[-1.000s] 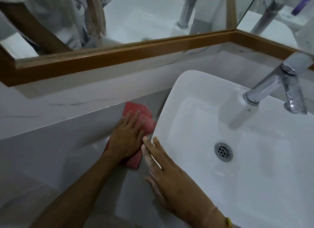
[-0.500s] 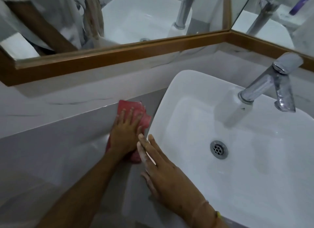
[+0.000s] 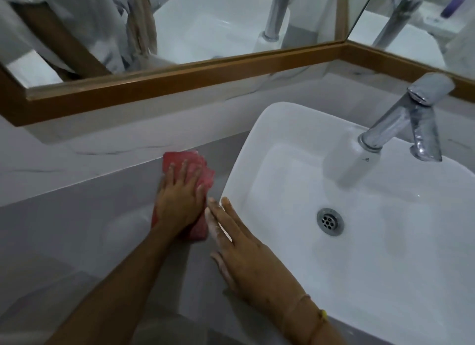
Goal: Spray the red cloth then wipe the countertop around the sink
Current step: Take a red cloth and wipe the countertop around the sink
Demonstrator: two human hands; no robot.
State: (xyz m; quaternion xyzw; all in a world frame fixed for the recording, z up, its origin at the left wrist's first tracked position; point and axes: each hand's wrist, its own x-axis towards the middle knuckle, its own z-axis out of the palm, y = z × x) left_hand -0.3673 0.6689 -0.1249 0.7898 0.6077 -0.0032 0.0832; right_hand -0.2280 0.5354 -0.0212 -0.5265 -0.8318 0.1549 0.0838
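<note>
Pressing our left hand (image 3: 180, 203) flat, fingers spread, we pin the red cloth (image 3: 191, 169) against the grey worktop (image 3: 77, 216) just beside the sink (image 3: 257, 139), at about nine o'clock from its drain (image 3: 330, 221). The palm bears down rather than gripping, which we judge spreads pressure over the cloth for wiping. Our right hand (image 3: 246, 249) lies open and holds nothing, its fingertips on the sink's near left corner, probably to steady us as we lean in. The cloth is folded into a rough oblong, its layered corners fanning out toward twelve o'clock past our fingertips, its lower edge showing below the wrist. It looks dull pinkish red and limp; whether it is damp we cannot tell. The faucet (image 3: 401, 118) stands at two o'clock, well apart from the cloth.
</note>
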